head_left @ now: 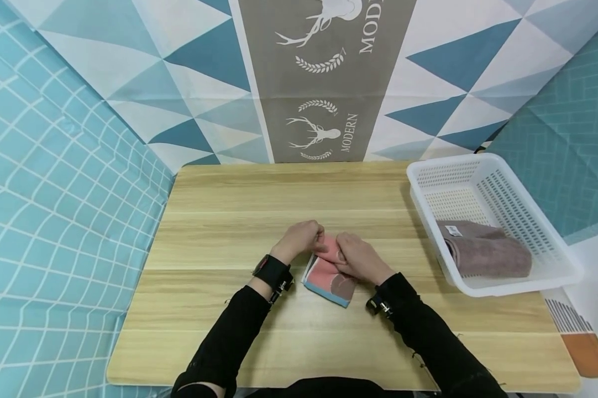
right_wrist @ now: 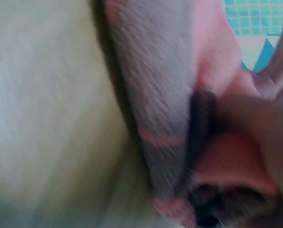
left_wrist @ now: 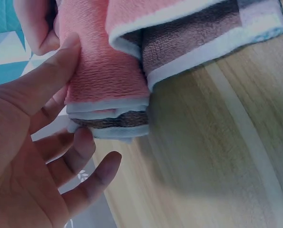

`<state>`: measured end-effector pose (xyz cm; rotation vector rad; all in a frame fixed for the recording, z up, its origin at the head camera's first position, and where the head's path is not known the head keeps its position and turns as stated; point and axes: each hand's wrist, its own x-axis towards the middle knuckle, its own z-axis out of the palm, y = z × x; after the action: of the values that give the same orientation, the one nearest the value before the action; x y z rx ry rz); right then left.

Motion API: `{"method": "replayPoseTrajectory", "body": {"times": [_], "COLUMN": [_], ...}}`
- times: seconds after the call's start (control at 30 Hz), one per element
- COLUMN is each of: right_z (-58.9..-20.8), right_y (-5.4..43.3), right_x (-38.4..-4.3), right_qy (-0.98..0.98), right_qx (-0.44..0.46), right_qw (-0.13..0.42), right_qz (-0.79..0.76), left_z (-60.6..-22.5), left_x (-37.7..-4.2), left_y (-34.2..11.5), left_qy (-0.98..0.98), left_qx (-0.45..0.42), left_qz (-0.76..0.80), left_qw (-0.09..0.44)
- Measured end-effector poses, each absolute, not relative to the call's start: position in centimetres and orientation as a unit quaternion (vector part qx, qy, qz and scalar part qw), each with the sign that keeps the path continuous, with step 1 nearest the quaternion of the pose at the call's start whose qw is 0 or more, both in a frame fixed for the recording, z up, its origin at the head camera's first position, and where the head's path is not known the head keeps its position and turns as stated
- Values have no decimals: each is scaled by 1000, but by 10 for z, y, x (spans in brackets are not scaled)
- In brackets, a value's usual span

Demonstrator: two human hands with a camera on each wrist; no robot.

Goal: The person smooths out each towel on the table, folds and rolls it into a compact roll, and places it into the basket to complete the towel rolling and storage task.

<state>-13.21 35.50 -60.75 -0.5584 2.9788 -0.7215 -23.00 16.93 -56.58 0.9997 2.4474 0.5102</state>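
Observation:
A small pink towel (head_left: 324, 276) with a brown patch, pale trim and a blue edge lies on the wooden table in front of me, partly folded over at its far end. My left hand (head_left: 303, 239) pinches the left end of the folded part. In the left wrist view its thumb presses the pink top of the towel (left_wrist: 105, 71), with fingers behind and below the stacked layers. My right hand (head_left: 361, 257) grips the right end of the fold. The right wrist view is blurred, its fingers partly hidden by the towel (right_wrist: 155, 71).
At the right of the table (head_left: 219, 237) stands a white plastic basket (head_left: 538, 221) holding a rolled grey-brown towel (head_left: 495, 260). Patterned cloth (head_left: 204, 94) hangs behind the table, and a blue checked sheet (head_left: 55, 221) hangs on the left.

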Motion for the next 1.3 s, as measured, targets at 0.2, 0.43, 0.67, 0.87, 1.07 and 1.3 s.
{"method": "replayPoseTrajectory", "body": {"times": [0.2,0.43,0.67,0.87,1.07,1.3], "right_z": [-599,-599,-599,-603,-612,-615], "right_y": [364,370,361,350,349,353], "right_x": [-131,-129,-128,-126,-124,-119], "right_qy": [909,869,914,947,946,944], "right_qx": [-174,-55,-48,-100,-150,-206], "right_qw": [116,140,124,49,7,3], "right_qz": [-360,-471,-383,-301,-286,-257], "left_z": [-570,-577,-582,-579,-568,-557], "left_x": [-226,-216,-209,-204,-204,-209], "left_y": [167,164,158,155,152,153], "left_qy": [895,905,905,901,894,859], "left_qx": [372,379,395,412,419,440], "left_qz": [131,112,79,52,72,157], "left_qw": [210,156,138,123,140,209]}}
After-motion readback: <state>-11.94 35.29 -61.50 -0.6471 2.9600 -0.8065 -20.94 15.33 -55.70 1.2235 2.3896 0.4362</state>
